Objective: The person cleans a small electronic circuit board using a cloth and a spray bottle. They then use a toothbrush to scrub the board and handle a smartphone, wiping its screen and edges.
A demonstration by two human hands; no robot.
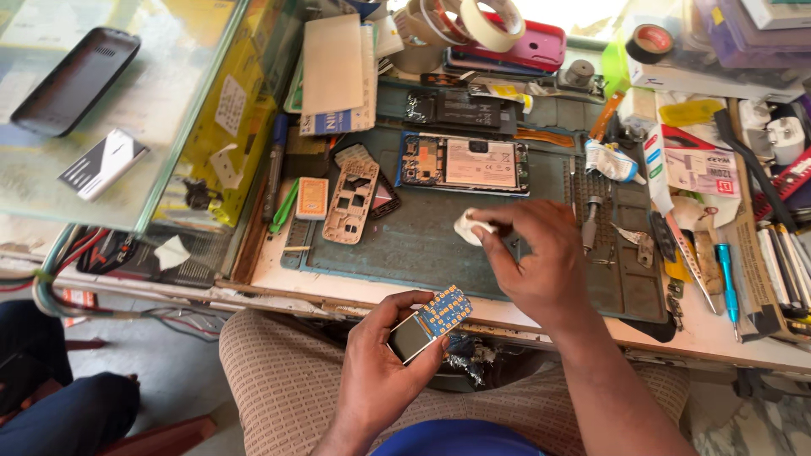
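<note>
My left hand holds a small phone circuit board with a blue keypad side and a little screen, just off the near edge of the bench. My right hand pinches a small white wad of cloth or tissue over the dark green work mat. An opened phone with its battery showing lies on the mat beyond the wad. A tan phone frame lies to its left.
Screwdrivers and tweezers lie at the mat's right. Tape rolls and a pink phone sit at the back. A glass counter with a black phone stands left. Another person's leg is at the lower left.
</note>
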